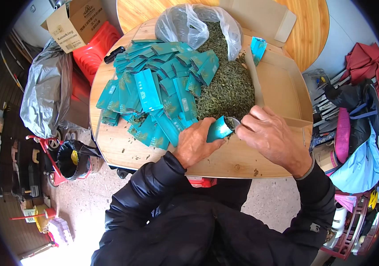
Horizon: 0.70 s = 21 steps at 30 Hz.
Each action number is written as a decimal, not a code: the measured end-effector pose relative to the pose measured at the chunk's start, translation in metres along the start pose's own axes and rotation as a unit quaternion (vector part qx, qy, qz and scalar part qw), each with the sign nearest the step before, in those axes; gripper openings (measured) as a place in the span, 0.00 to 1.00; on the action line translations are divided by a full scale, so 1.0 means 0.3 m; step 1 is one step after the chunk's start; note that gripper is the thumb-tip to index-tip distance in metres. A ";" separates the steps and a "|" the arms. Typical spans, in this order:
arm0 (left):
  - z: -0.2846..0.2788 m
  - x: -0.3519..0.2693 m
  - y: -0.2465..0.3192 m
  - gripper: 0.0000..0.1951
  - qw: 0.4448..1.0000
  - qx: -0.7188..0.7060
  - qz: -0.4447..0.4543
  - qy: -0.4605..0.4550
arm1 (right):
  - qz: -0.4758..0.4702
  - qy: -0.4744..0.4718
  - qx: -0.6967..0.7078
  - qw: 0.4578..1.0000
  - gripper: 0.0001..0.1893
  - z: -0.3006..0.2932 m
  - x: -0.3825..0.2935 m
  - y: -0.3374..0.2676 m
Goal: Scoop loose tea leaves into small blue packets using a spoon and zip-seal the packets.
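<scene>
My left hand (197, 143) grips a small teal foil packet (218, 129), tilted with its mouth towards the right. In my right hand (269, 138) is a small scoop or spoon (235, 123); its rounded end is at the packet's mouth, its handle hidden by my fingers. Just beyond both hands lies a heap of dried leaves, apparently tea (231, 86), spilling from a clear plastic bag (176, 28). Many more teal packets (147, 91) are piled left of the leaves. Another teal packet (258, 50) stands in an open cardboard tray (284, 88) at the right.
The round wooden table (119, 146) carries scattered leaf bits. A black object (114, 55) lies near its left edge. Red plastic stools (96, 46) with a carton (74, 28) on top stand at the left. A black-lined bin (69, 159) is on the floor; folded umbrellas (364, 69) crowd the right.
</scene>
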<state>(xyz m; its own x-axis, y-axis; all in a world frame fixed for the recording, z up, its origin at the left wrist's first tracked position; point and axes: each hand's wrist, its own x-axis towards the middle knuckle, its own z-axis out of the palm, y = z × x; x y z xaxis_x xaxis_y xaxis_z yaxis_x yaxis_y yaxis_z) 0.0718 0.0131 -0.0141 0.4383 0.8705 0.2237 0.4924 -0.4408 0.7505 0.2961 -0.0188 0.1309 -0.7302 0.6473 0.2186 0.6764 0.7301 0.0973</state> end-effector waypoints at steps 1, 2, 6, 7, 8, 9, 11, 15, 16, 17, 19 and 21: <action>-0.001 -0.002 -0.004 0.32 1.000 -0.007 0.003 0.010 | 0.003 -0.007 -0.010 1.000 0.07 -0.009 0.006 -0.002; -0.001 -0.004 -0.009 0.31 1.000 -0.014 0.006 0.020 | 0.000 -0.008 -0.010 1.000 0.07 -0.009 0.003 -0.002; -0.003 -0.009 -0.022 0.31 0.999 -0.010 0.016 0.031 | 0.017 -0.029 -0.023 0.999 0.07 -0.018 -0.002 -0.025; -0.007 -0.008 -0.018 0.31 1.000 -0.013 0.007 0.026 | 0.018 -0.021 -0.019 0.999 0.07 -0.020 -0.001 -0.031; -0.010 -0.009 -0.015 0.31 1.000 -0.016 -0.002 0.020 | 0.019 -0.022 -0.018 0.999 0.07 -0.018 -0.001 -0.032; -0.011 -0.008 -0.012 0.31 1.000 -0.016 -0.001 0.020 | 0.017 -0.026 -0.021 0.999 0.07 -0.017 0.003 -0.024; -0.012 -0.010 -0.008 0.31 0.999 -0.015 0.010 0.034 | 0.017 -0.029 -0.025 0.999 0.07 -0.023 0.004 -0.019; -0.014 -0.015 -0.012 0.30 0.999 -0.011 0.005 0.029 | 0.016 -0.017 -0.016 1.000 0.07 -0.025 0.001 -0.030; -0.021 -0.015 -0.008 0.31 1.000 -0.015 0.004 0.024 | 0.009 -0.026 -0.012 1.000 0.07 -0.022 0.001 -0.032; -0.024 -0.015 -0.006 0.31 1.000 -0.018 0.003 0.018 | 0.011 -0.025 -0.012 1.000 0.07 -0.021 -0.004 -0.029; -0.021 -0.016 -0.007 0.31 1.000 -0.024 0.003 0.015 | 0.035 0.031 -0.010 0.999 0.08 -0.022 -0.018 -0.018; -0.021 -0.016 -0.008 0.31 1.000 -0.029 0.005 0.009 | 0.038 0.042 0.019 0.998 0.08 -0.009 -0.032 -0.002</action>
<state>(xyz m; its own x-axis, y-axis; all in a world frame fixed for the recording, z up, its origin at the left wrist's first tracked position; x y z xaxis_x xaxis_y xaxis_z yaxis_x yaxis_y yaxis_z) 0.0639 0.0113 -0.0130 0.4295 0.8703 0.2409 0.4437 -0.4358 0.7831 0.3030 -0.0260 0.1315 -0.6649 0.6819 0.3047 0.7244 0.6882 0.0405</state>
